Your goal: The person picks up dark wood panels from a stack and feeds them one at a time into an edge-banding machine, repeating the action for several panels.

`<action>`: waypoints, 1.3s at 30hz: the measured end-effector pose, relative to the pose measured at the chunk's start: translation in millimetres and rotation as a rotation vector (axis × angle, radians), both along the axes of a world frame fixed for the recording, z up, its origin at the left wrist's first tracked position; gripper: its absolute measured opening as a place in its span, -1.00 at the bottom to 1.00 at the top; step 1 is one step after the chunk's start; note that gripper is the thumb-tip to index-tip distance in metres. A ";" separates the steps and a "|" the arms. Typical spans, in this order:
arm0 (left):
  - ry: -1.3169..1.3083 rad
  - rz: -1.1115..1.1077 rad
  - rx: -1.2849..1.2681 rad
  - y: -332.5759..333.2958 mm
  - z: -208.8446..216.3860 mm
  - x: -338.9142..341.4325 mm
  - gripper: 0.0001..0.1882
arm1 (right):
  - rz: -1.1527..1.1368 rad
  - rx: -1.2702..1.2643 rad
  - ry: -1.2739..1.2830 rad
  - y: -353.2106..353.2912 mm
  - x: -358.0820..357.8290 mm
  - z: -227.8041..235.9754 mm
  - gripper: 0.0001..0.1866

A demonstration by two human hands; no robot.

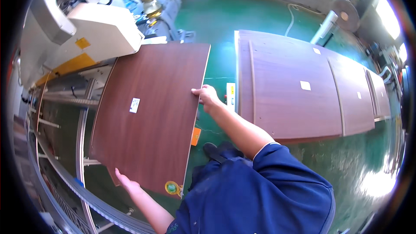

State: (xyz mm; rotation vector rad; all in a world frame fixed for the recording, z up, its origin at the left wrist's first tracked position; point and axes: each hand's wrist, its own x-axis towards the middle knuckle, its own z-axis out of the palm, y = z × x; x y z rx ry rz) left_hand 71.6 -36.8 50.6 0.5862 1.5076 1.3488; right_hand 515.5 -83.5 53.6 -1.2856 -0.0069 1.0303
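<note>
A brown wood-grain panel (162,82) lies in front of me, bearing a white label (134,105) and a round yellow-green sticker (172,187) near its close corner. My right hand (209,97) grips its right edge, thumb on top and the other fingers mostly hidden at the edge. At the near edge, toward the left corner, my left hand (127,183) rests against the panel with fingers stretched out, holding nothing closed in them. Part of another brown board (112,174) shows beneath that corner.
A large white machine (104,24) overhangs the panel's far left end. Metal rails and a roller frame (82,134) run along the left. To the right, stacked brown panels (286,91) stretch away over the green floor (212,6). An orange tag (196,136) sits beside the panel.
</note>
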 end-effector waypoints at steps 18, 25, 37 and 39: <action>0.657 -0.442 0.117 -102.3 -30.1 26.3 -0.27 | -0.477 0.135 0.012 -382.3 -85.0 -6.5 -0.63; 0.434 -0.737 0.255 -130.6 -7.9 158.4 -0.44 | -0.796 0.215 0.055 -478.8 -68.7 -18.3 -0.65; 0.665 -0.973 0.266 -150.5 -38.2 344.7 -0.46 | -0.987 0.178 0.043 -560.2 0.4 -44.2 -0.64; 0.641 -1.026 0.259 -154.0 -39.6 370.0 -0.39 | -0.991 0.149 0.038 -562.2 11.0 -48.9 -0.62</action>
